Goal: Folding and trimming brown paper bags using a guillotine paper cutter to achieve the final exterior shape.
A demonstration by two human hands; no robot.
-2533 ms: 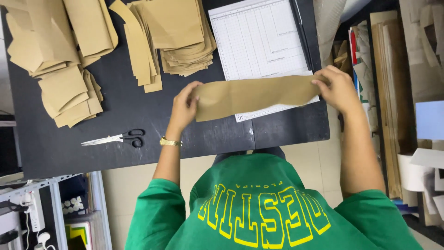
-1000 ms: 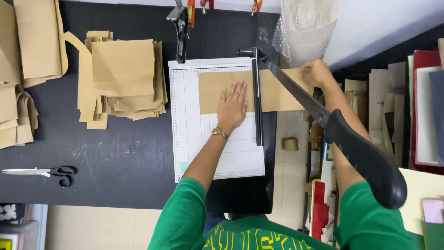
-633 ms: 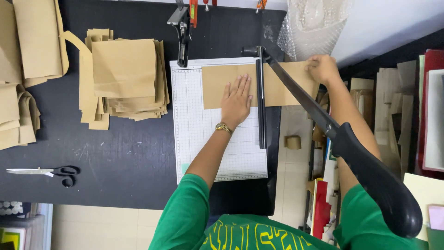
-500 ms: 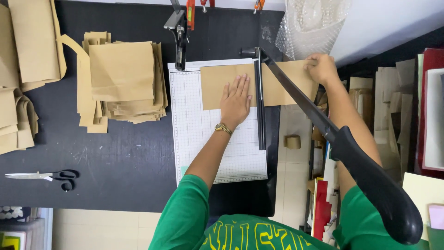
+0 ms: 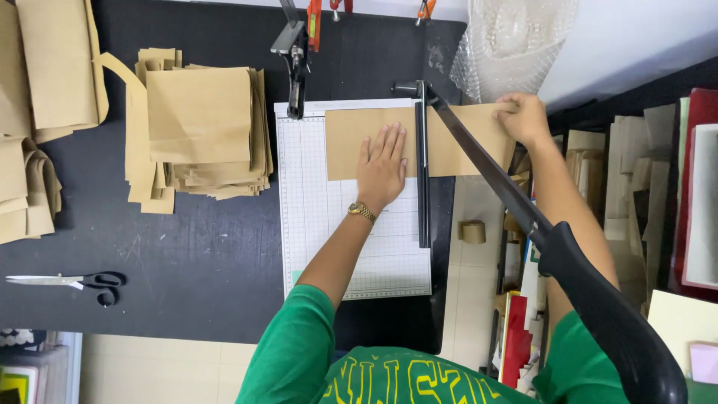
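A brown paper sheet (image 5: 350, 142) lies across the top of a white gridded paper cutter board (image 5: 321, 224). My left hand (image 5: 381, 166) rests flat on the sheet with fingers spread, just left of the cutting edge. Pinching the part of the sheet that overhangs the board's right side is my right hand (image 5: 523, 120). The cutter's blade arm (image 5: 490, 172) is raised at a slant over the sheet, and its black handle (image 5: 609, 322) points toward me at lower right.
Stacks of cut brown paper (image 5: 202, 127) lie on the black table (image 5: 187, 247), with more at the far left (image 5: 30, 112). Scissors (image 5: 75, 281) lie near the table's front left. A bubble wrap roll (image 5: 516, 37) and shelves of cardboard (image 5: 636, 164) stand to the right.
Earlier both hands held the brown sheet up in the air; it now lies on the cutter board under my flat left hand. Over the last second the hands barely moved.
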